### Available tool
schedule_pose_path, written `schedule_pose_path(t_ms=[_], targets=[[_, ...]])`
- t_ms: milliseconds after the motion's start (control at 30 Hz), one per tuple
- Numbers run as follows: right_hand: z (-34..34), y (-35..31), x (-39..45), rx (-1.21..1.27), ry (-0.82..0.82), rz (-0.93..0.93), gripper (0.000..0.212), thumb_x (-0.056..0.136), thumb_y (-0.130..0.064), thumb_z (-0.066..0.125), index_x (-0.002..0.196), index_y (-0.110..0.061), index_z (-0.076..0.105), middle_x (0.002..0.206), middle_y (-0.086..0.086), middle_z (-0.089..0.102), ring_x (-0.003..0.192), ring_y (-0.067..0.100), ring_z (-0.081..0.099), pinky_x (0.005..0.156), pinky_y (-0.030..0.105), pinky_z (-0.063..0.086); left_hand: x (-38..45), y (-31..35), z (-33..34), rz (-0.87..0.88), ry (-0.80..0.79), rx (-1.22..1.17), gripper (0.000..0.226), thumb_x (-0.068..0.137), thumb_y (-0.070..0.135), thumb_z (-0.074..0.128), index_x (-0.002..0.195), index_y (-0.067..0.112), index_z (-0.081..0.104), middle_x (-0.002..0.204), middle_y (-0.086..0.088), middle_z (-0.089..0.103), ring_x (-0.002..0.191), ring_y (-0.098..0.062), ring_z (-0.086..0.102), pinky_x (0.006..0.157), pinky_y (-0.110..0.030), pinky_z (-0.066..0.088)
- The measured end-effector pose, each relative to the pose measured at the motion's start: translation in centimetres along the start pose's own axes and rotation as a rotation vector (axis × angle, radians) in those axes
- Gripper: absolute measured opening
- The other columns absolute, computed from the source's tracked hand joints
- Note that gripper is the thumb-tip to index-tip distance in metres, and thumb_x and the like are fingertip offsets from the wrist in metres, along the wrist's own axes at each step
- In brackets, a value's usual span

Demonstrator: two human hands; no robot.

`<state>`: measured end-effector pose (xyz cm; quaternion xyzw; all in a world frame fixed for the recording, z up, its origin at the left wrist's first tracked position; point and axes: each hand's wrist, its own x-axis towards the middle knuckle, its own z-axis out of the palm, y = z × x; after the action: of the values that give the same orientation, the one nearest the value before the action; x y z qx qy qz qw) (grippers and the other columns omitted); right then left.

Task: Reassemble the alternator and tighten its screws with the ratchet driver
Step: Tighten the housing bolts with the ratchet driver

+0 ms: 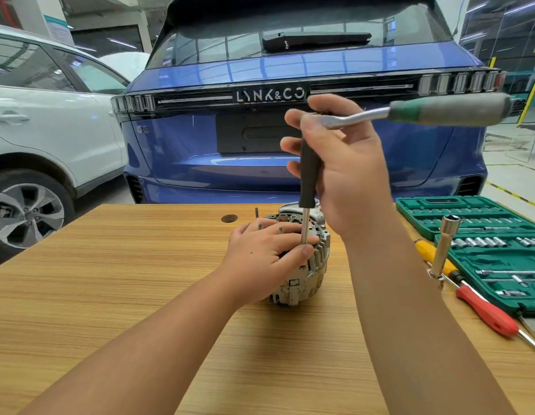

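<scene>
The silver alternator [308,280] stands on the wooden table [140,280], its finned housing facing me. My left hand [266,256] lies over its top and grips it, thumb and forefinger beside the thin steel shaft. My right hand [344,163] holds the ratchet driver [449,110] up high, fingers curled round its head and the black extension bar [309,172] that runs straight down into the alternator's top. The ratchet's grey and green handle sticks out to the right. The tip of the shaft is hidden behind my left fingers.
An open green socket set case [476,217] lies at the table's right. A long chrome socket [444,247] stands upright beside a yellow screwdriver [428,250] and a red screwdriver [488,313]. A blue car [290,73] is parked behind the table, a white car [50,115] to the left.
</scene>
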<state>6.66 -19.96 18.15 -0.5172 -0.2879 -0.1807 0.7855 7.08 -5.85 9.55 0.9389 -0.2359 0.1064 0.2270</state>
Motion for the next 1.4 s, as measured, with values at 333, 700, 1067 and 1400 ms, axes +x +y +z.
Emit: schedule_pose_path(t_ms=[333, 700, 1067, 1400], targets=[[-0.9, 0.2, 0.6, 0.004, -0.178, 0.007, 0.026, 0.095, -0.034, 0.047, 0.101, -0.027, 0.071, 0.09, 0.007, 0.058, 0.072, 0.022, 0.055, 0.064, 0.035, 0.048, 0.1, 0.1, 0.0, 0.006, 0.008, -0.004, 0.033, 0.09, 0.067, 0.023, 0.114, 0.075, 0.044, 0.118, 0.054, 0.032, 0.12, 0.015, 0.014, 0.112, -0.033, 0.005], [-0.2, -0.5, 0.3, -0.26, 0.36, -0.1, 0.028, 0.091, -0.025, 0.073, 0.115, -0.017, 0.059, 0.065, -0.002, 0.059, 0.055, 0.01, 0.051, 0.052, 0.022, 0.043, 0.1, -0.1, -0.1, -0.003, -0.023, 0.003, 0.028, 0.086, 0.072, 0.022, 0.102, 0.078, 0.044, 0.144, 0.038, 0.04, 0.128, 0.011, 0.017, 0.113, -0.038, 0.005], [-0.8, -1.3, 0.4, 0.425, -0.034, 0.332, 0.01, 0.084, -0.019, 0.068, 0.088, -0.021, 0.06, 0.087, -0.002, 0.068, 0.075, 0.015, 0.065, 0.07, 0.029, 0.045, 0.0, 0.1, -0.3, 0.027, -0.021, -0.016, 0.024, 0.089, 0.066, 0.023, 0.103, 0.08, 0.037, 0.119, 0.056, 0.029, 0.125, 0.012, 0.016, 0.112, -0.034, 0.004], [0.5, 0.1, -0.3, -0.209, -0.152, -0.105, 0.033, 0.089, -0.015, 0.04, 0.105, -0.03, 0.064, 0.084, -0.005, 0.059, 0.071, 0.022, 0.053, 0.064, 0.037, 0.047, 0.0, 0.0, 0.0, 0.005, -0.006, -0.005, 0.023, 0.091, 0.066, 0.022, 0.098, 0.083, 0.036, 0.123, 0.052, 0.034, 0.127, 0.009, 0.018, 0.109, -0.034, 0.006]])
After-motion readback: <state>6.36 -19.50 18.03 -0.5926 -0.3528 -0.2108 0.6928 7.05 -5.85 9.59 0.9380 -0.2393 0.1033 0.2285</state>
